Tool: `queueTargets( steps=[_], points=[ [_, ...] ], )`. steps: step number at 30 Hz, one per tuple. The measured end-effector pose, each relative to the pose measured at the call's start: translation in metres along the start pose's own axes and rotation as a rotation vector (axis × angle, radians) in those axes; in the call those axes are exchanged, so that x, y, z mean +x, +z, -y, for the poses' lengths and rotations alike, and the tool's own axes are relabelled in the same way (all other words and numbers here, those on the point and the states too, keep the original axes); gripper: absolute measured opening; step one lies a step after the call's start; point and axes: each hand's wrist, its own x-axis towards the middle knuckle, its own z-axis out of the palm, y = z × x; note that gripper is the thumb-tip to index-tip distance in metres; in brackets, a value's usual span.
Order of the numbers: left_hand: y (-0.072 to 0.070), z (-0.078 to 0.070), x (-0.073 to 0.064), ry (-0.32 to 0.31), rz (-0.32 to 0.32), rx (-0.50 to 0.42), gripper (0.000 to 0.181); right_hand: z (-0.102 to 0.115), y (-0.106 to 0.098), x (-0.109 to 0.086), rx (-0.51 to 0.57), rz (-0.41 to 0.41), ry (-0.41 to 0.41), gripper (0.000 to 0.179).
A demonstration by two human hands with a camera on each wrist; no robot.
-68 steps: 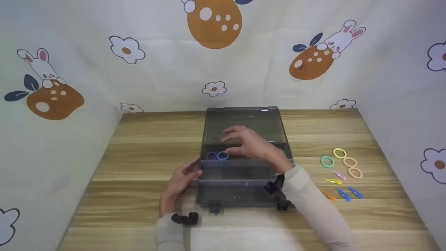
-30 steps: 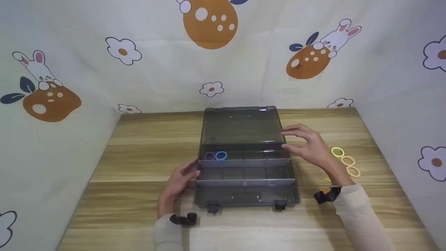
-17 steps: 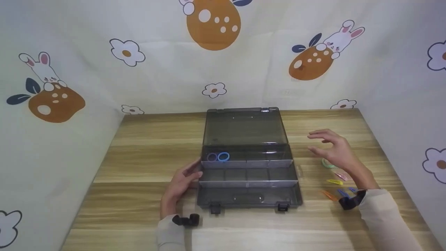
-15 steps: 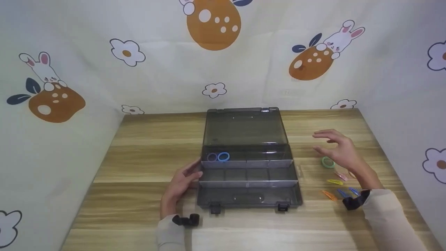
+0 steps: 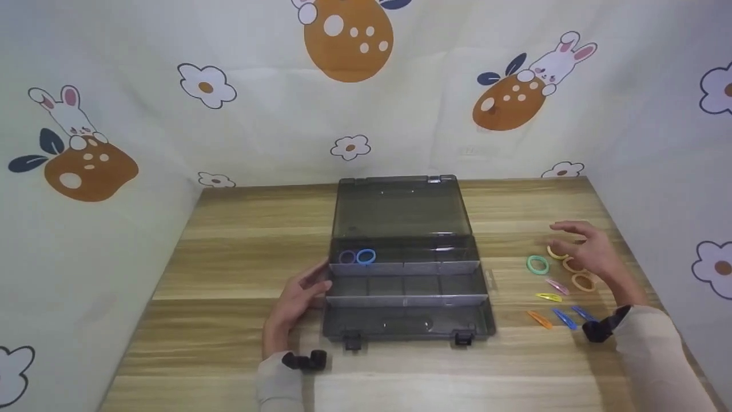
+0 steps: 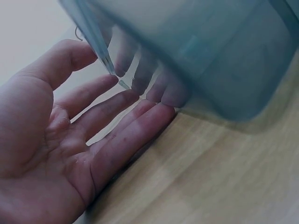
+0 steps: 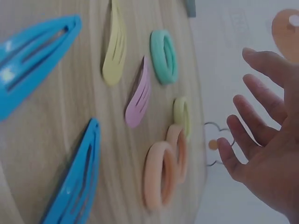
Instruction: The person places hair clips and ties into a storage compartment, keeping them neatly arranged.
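Observation:
A smoky-grey divided plastic box (image 5: 407,312) lies with its lid swung back. In its back row sit a purple hair tie (image 5: 341,256) and a blue hair tie (image 5: 359,257). My left hand (image 5: 294,300) rests its fingertips against the box's left side; the left wrist view shows those fingers (image 6: 133,135) extended. Above the hair ties on the right, my right hand (image 5: 597,256) hovers, fingers spread and holding nothing. Below it are a yellow hair tie (image 7: 177,119) and two peach hair ties (image 7: 152,182); a green hair tie (image 7: 156,58) lies nearby.
Snap hair clips lie nearer the front: pink (image 5: 557,286), yellow (image 5: 549,297), orange (image 5: 539,320) and two blue, one of them a blue clip (image 5: 564,319). A patterned curtain (image 5: 274,126) closes off the back and sides of the wooden table (image 5: 240,246).
My right hand has left the box's back row and moved right, over the loose hair ties. My left hand has stayed at the box's left side. The two hair ties in the box have not moved.

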Motion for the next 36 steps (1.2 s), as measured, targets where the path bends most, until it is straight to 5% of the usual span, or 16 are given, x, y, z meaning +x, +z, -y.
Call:
queueTargets(
  steps=[8,14,36],
  points=[
    [0.003,0.001,0.000,0.004,0.008,-0.018,0.057,-0.022,-0.007,0.003,0.037,0.132,0.113,0.073],
    [0.004,0.001,0.000,-0.002,0.004,-0.030,0.058,-0.036,-0.006,0.004,-0.009,0.193,0.122,0.077],
    [-0.001,-0.001,-0.001,0.001,0.018,-0.011,0.058,-0.045,0.002,0.001,0.007,0.080,0.026,0.057]
  ],
)
